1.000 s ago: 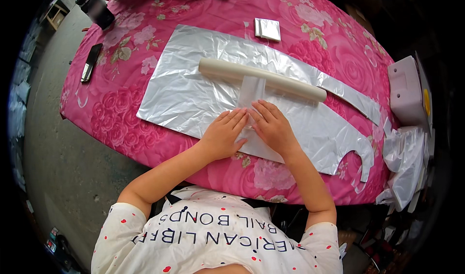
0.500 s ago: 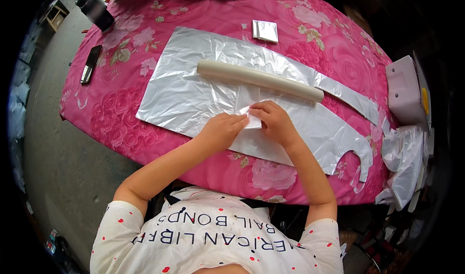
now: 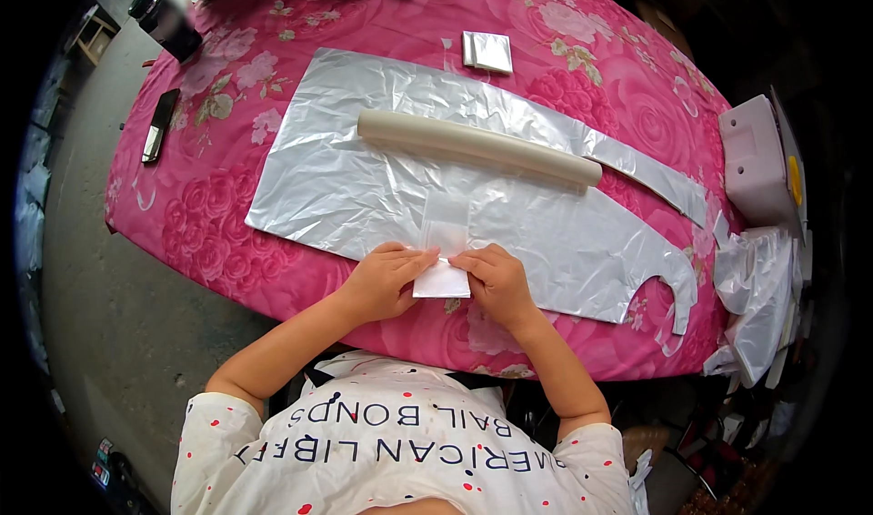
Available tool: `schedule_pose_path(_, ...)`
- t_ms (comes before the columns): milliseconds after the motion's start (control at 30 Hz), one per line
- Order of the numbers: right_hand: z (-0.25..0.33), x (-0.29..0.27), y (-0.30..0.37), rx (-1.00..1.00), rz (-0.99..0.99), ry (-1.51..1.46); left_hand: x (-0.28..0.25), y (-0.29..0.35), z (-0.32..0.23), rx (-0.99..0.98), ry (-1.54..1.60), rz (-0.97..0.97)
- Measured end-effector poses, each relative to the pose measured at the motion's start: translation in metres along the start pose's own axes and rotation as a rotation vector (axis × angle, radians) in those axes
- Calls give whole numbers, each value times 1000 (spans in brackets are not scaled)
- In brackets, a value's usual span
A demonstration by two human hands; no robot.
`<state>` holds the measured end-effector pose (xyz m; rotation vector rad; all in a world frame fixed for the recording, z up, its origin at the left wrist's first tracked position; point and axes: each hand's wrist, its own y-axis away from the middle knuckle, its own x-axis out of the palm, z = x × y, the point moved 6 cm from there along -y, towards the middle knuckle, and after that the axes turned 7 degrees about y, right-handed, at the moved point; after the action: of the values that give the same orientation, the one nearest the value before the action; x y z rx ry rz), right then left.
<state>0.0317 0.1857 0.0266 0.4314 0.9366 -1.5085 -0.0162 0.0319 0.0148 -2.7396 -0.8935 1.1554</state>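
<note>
A narrow, white folded plastic sheet (image 3: 443, 280) lies between my hands at the near edge of the table. My left hand (image 3: 389, 277) pinches its left side, thumb and fingers together. On its right side, my right hand (image 3: 494, 283) grips it the same way. Its sheer far part (image 3: 446, 213) runs away from me over a flat pile of silvery-white plastic film (image 3: 318, 178), which has a curved cutout and strap-like ends at the right. Across that film rests a long beige tube (image 3: 473, 148), beyond my hands.
A small folded plastic packet (image 3: 487, 53) sits beyond the film on the pink flowered tablecloth (image 3: 214, 228). At the left are a dark phone (image 3: 161, 126) and a black bottle (image 3: 165, 22). A pale plastic box (image 3: 757, 156) and crumpled clear bags (image 3: 753, 287) are at the right edge.
Both hands have drawn toward me and slightly left with the folded sheet. More of it now shows, its near end past the film's edge. The tube stays on the film.
</note>
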Motion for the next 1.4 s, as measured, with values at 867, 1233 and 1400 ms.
schedule_pose_path(867,-47,19,-30,854,393,-200,14,-46,-2,-107,-317,-62)
schedule_pose_path(1233,-33,13,-25,764,252,-94,33,-45,16,-210,-370,9)
schedule_pose_path(1400,-19,-5,-14,695,238,237,31,-43,15,-194,-359,-20)
